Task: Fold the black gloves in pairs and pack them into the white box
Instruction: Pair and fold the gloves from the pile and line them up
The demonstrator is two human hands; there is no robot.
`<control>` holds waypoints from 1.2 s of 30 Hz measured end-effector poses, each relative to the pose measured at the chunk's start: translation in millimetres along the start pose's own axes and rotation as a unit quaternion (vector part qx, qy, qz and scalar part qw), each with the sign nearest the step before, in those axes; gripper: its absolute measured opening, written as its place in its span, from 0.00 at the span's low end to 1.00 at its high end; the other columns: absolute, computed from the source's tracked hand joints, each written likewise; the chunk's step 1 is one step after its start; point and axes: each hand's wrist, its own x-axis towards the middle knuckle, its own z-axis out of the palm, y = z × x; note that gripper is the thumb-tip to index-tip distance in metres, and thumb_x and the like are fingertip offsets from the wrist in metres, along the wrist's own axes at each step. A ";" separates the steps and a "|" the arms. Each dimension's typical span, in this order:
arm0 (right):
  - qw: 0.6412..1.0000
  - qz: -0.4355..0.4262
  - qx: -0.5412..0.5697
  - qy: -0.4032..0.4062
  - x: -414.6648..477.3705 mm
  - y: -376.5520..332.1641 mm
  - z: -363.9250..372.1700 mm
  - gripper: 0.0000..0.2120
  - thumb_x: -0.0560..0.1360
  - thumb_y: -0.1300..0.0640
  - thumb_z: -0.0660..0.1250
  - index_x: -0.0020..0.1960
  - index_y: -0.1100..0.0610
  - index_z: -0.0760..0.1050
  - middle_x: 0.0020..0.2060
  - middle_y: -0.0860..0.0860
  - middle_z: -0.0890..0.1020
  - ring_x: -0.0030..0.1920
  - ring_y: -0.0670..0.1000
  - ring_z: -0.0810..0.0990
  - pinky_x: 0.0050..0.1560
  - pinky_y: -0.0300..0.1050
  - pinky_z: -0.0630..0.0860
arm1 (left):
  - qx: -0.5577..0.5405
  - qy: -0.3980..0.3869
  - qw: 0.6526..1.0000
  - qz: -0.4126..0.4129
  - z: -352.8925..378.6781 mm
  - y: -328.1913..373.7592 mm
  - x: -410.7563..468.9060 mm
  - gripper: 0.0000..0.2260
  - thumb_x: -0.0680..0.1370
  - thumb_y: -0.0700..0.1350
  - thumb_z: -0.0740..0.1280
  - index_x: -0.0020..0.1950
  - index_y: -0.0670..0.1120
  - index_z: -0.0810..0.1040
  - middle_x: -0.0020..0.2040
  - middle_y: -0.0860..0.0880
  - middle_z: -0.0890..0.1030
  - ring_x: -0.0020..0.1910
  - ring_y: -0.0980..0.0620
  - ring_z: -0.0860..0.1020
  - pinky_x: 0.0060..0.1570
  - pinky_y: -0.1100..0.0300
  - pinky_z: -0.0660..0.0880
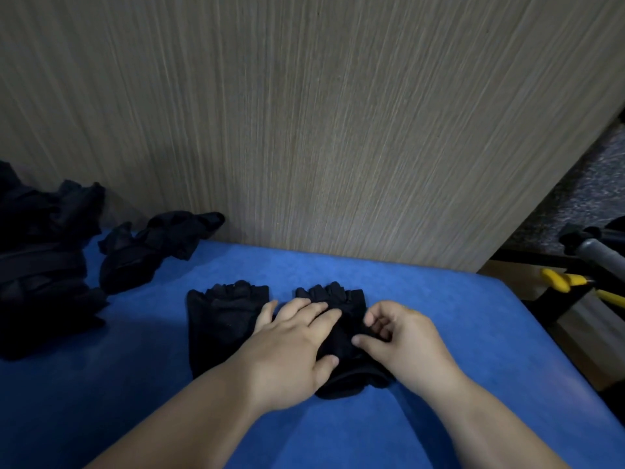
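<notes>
While left hand [291, 346] presses glove [338, 296] flat on blue surface [135, 384], fingers straight, grip wide; right hand [406, 340] grip narrow, pinching glove's right edge. 2nd glove [220, 319] just left of glove. Glove pile [44, 265] far left of glove.

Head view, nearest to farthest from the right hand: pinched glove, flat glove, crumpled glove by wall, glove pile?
1. Pinched glove, held by the right hand.
2. Flat glove, just left.
3. Crumpled glove, by the wall.
4. Glove pile, far left.
</notes>
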 end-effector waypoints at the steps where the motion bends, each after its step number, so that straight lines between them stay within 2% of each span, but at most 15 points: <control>1: 1.000 -0.010 0.007 -0.011 -0.3 0.9 -0.8 0.11 0.66 0.53 0.78 0.38 0.44 0.75 0.32 0.43 0.77 0.34 0.41 0.74 0.38 0.31 0.70 | -0.004 0.006 1.000 0.007 0.3 0.0 0.0 0.28 0.81 0.58 0.53 0.78 0.58 0.44 0.78 0.59 0.47 0.75 0.59 0.39 0.74 0.47 0.37; 4: 0.999 -0.033 0.012 -0.040 -0.4 4.3 -5.3 0.04 0.73 0.53 0.72 0.40 0.45 0.81 0.38 0.42 0.80 0.43 0.40 0.77 0.46 0.32 0.71 | -0.017 0.015 0.999 0.034 0.3 1.9 -0.6 0.28 0.81 0.55 0.54 0.77 0.60 0.43 0.77 0.63 0.46 0.75 0.62 0.41 0.74 0.49 0.36; 6: 0.998 -0.040 0.014 -0.051 0.0 6.5 -6.8 0.09 0.77 0.56 0.67 0.41 0.51 0.83 0.40 0.43 0.81 0.46 0.39 0.78 0.50 0.34 0.71 | -0.020 0.007 0.999 0.044 -0.4 4.1 -0.5 0.25 0.82 0.53 0.53 0.77 0.62 0.45 0.77 0.64 0.46 0.75 0.62 0.42 0.74 0.49 0.36; 8: 0.998 -0.035 0.004 -0.052 -0.3 4.7 -5.9 0.09 0.77 0.57 0.67 0.43 0.46 0.83 0.40 0.42 0.80 0.47 0.36 0.77 0.50 0.28 0.69 | -0.011 -0.007 0.999 0.041 -0.8 5.6 0.1 0.23 0.83 0.52 0.51 0.77 0.62 0.48 0.77 0.63 0.48 0.76 0.61 0.43 0.74 0.48 0.37; 10: 0.999 -0.032 -0.008 -0.039 -0.2 2.2 -3.0 0.11 0.76 0.57 0.69 0.43 0.40 0.80 0.39 0.41 0.78 0.45 0.34 0.76 0.45 0.25 0.68 | 0.007 -0.015 0.999 0.036 -0.8 6.0 0.5 0.22 0.83 0.53 0.50 0.77 0.60 0.50 0.78 0.62 0.49 0.76 0.61 0.44 0.74 0.48 0.38; 14: 0.999 -0.018 -0.027 -0.023 -0.3 -1.4 0.1 0.13 0.74 0.53 0.71 0.41 0.34 0.74 0.37 0.42 0.76 0.38 0.36 0.74 0.40 0.28 0.69 | 0.015 -0.029 0.999 0.034 0.8 4.8 -0.1 0.22 0.83 0.54 0.49 0.77 0.59 0.50 0.78 0.61 0.48 0.76 0.61 0.42 0.74 0.48 0.37; 17: 0.998 -0.016 -0.054 -0.032 1.6 0.5 0.4 0.11 0.72 0.51 0.72 0.40 0.36 0.74 0.35 0.43 0.74 0.34 0.40 0.72 0.38 0.30 0.68 | 0.019 -0.042 0.998 0.038 0.6 3.5 -0.6 0.22 0.83 0.54 0.48 0.78 0.59 0.49 0.78 0.62 0.46 0.76 0.61 0.41 0.74 0.48 0.36; 21: 0.996 0.014 -0.068 -0.049 2.8 1.4 -3.5 0.07 0.70 0.49 0.73 0.37 0.44 0.75 0.30 0.44 0.74 0.31 0.41 0.71 0.33 0.34 0.69 | 0.018 -0.051 0.998 0.039 -0.1 2.4 -0.5 0.22 0.83 0.54 0.47 0.78 0.59 0.48 0.78 0.62 0.45 0.76 0.62 0.40 0.74 0.49 0.35; 24: 0.999 -0.007 -0.048 0.008 4.0 1.2 -6.3 0.09 0.71 0.50 0.73 0.34 0.47 0.75 0.29 0.43 0.74 0.32 0.41 0.73 0.34 0.33 0.68 | 0.014 -0.053 0.998 0.043 1.1 0.8 -0.9 0.22 0.83 0.55 0.47 0.78 0.59 0.48 0.78 0.62 0.45 0.75 0.62 0.39 0.74 0.49 0.35; 27: 0.995 -0.064 -0.044 0.067 4.7 -1.5 -5.4 0.06 0.74 0.57 0.71 0.42 0.45 0.79 0.39 0.40 0.79 0.45 0.40 0.75 0.47 0.28 0.67 | 0.014 -0.052 0.998 0.044 1.7 0.6 -0.9 0.22 0.83 0.55 0.47 0.78 0.59 0.49 0.78 0.62 0.45 0.75 0.62 0.39 0.74 0.49 0.35; 29: 0.992 -0.084 -0.088 0.036 6.3 -1.5 -0.8 0.10 0.75 0.56 0.69 0.55 0.47 0.81 0.52 0.41 0.79 0.57 0.44 0.73 0.58 0.26 0.61 | 0.019 -0.054 0.997 0.045 1.7 1.1 -0.8 0.22 0.83 0.54 0.47 0.78 0.59 0.49 0.78 0.62 0.45 0.76 0.62 0.39 0.74 0.49 0.36; 30: 0.989 -0.089 -0.117 0.002 5.8 -1.3 1.6 0.14 0.76 0.54 0.67 0.61 0.47 0.78 0.59 0.42 0.77 0.63 0.45 0.70 0.63 0.27 0.57 | 0.021 -0.055 0.997 0.045 1.8 1.2 -0.8 0.22 0.83 0.54 0.46 0.78 0.59 0.49 0.78 0.62 0.45 0.76 0.62 0.39 0.74 0.49 0.36; 32: 0.980 -0.069 -0.176 -0.065 3.9 -2.3 4.1 0.19 0.80 0.50 0.60 0.71 0.44 0.68 0.70 0.39 0.67 0.73 0.43 0.59 0.70 0.35 0.53 | 0.023 -0.055 0.997 0.047 2.9 0.7 -0.3 0.22 0.83 0.54 0.46 0.78 0.58 0.48 0.78 0.61 0.45 0.75 0.62 0.39 0.75 0.49 0.36; 34: 0.967 -0.044 -0.225 -0.109 3.0 -3.4 3.3 0.22 0.82 0.47 0.52 0.76 0.42 0.58 0.75 0.36 0.57 0.76 0.42 0.48 0.72 0.43 0.48 | 0.021 -0.055 0.997 0.048 4.3 -0.7 0.2 0.22 0.83 0.55 0.46 0.78 0.58 0.48 0.78 0.62 0.45 0.75 0.62 0.39 0.75 0.50 0.36; 36: 0.960 -0.036 -0.246 -0.126 2.4 -5.0 2.1 0.23 0.83 0.46 0.48 0.77 0.43 0.53 0.76 0.35 0.52 0.76 0.42 0.43 0.72 0.45 0.45 | 0.018 -0.054 0.997 0.051 5.4 -1.9 0.9 0.22 0.83 0.55 0.46 0.78 0.58 0.48 0.78 0.62 0.44 0.75 0.62 0.39 0.75 0.51 0.36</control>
